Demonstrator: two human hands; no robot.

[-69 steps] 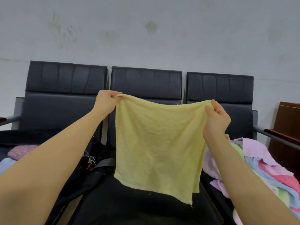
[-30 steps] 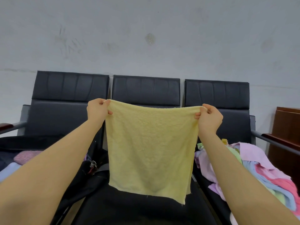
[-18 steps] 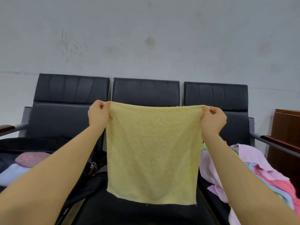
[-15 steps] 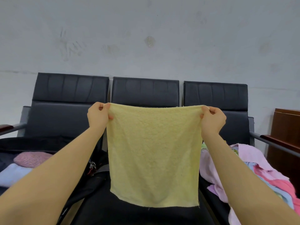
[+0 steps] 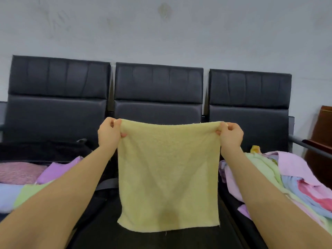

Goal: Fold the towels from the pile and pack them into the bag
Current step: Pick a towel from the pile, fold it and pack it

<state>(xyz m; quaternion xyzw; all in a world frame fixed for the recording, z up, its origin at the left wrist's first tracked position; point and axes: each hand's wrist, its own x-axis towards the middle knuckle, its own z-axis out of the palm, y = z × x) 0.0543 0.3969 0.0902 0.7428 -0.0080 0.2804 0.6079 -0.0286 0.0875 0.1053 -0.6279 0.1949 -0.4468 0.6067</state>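
Here both hands, left (image 5: 109, 134) and right (image 5: 231, 136), pinch a yellow towel (image 5: 168, 175) before black seats (image 5: 158, 87) and grey wall (image 5: 197, 33).

Black seats along a pale wall

Three black padded seats (image 5: 158, 83) stand side by side, their backs against a grey-white wall (image 5: 179, 33) that carries faint smudges and a small dark stain (image 5: 163, 10) near the top. A metal armrest (image 5: 309, 147) runs along the right end of the row, and just beyond it stands a piece of dark brown wooden furniture (image 5: 321, 133).
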